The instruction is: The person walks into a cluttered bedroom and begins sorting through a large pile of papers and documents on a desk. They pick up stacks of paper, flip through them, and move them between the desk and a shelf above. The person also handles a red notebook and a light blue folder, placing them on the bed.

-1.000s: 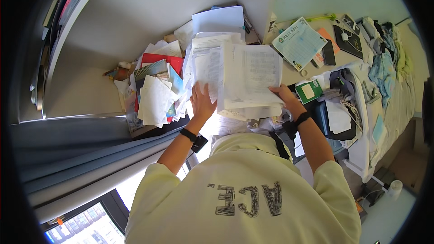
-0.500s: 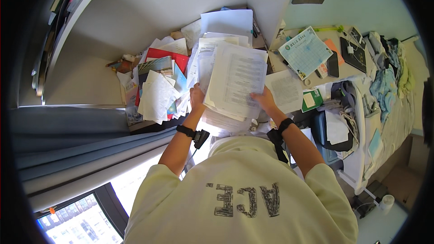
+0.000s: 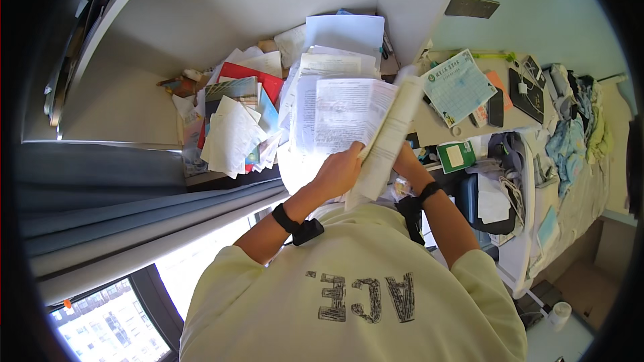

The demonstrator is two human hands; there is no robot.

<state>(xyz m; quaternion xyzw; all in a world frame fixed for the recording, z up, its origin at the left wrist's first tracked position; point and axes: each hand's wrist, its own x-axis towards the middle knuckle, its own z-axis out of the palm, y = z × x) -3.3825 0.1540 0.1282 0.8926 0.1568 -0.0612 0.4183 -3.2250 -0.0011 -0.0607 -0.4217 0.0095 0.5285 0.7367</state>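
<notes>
A person's left hand [image 3: 339,173] grips a sheaf of printed papers [image 3: 349,117] while the right hand [image 3: 404,161] clasps its far edge, bending pages [image 3: 392,137] back to bare the sheet beneath. The sheaf hangs above the counter [image 3: 436,124], right of a loose paper pile [image 3: 235,127].

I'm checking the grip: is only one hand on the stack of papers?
No, both the left hand and right hand hold the stack of papers.

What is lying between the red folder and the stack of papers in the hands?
In the head view, loose white sheets lie between the red folder and the held stack of papers.
</notes>
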